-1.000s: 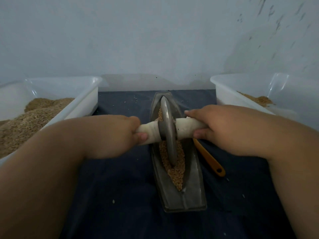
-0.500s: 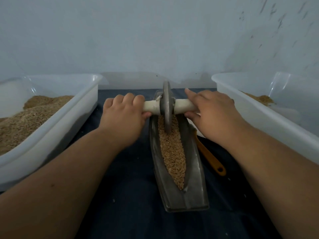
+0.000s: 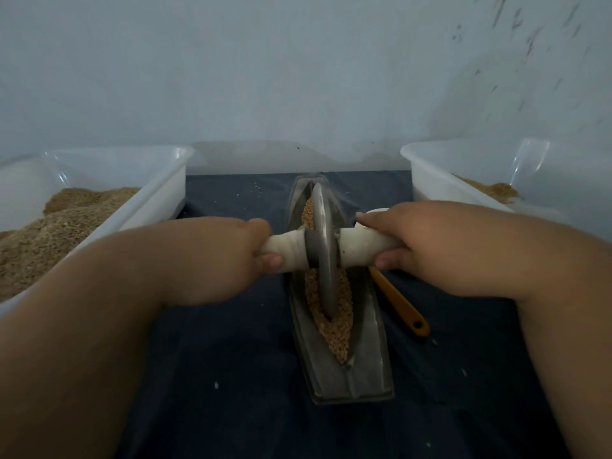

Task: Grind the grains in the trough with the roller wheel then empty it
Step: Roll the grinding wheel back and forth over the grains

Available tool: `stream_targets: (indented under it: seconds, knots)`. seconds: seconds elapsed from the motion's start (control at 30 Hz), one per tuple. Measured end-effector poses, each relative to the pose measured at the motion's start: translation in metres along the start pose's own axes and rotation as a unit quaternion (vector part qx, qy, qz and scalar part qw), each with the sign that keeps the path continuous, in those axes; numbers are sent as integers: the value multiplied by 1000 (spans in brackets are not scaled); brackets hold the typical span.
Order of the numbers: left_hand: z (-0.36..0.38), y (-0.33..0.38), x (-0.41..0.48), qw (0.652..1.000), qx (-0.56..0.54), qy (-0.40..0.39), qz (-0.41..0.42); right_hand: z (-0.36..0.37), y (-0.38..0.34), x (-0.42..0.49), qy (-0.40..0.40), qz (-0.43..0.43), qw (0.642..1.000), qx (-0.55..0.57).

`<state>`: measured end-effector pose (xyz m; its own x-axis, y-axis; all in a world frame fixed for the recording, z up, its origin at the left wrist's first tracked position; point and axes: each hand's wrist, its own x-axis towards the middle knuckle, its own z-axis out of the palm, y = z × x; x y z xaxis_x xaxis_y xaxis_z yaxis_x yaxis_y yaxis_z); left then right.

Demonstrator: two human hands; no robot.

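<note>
Now the left hand and right hand each grip a white-wrapped handle of the grey metal roller wheel, which stands in the grains inside the long boat-shaped metal trough.

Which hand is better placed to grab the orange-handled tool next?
Likely right. The right hand grips the roller wheel handle just over the orange-handled tool; the left hand is across the trough.
</note>
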<state>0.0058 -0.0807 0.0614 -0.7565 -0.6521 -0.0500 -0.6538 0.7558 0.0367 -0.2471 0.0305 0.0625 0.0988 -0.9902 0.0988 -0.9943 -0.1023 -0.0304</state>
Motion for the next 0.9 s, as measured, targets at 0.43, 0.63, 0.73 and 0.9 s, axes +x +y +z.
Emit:
stream_targets:
  seconds: [0.43,0.63,0.73,0.9]
  knots:
    - [47,-2,50,945,113,294,-91,54,14,52,251,64,960,-102]
    - [27,-4,31,974,99,199,-46,29,6,33,142,59,987,-53]
    - [12,0,14,994,56,98,-11,15,3,19,76,35,996,-3]
    - [-8,4,-6,1000,-8,-17,-4,-3,7,-1,-21,4,999,26]
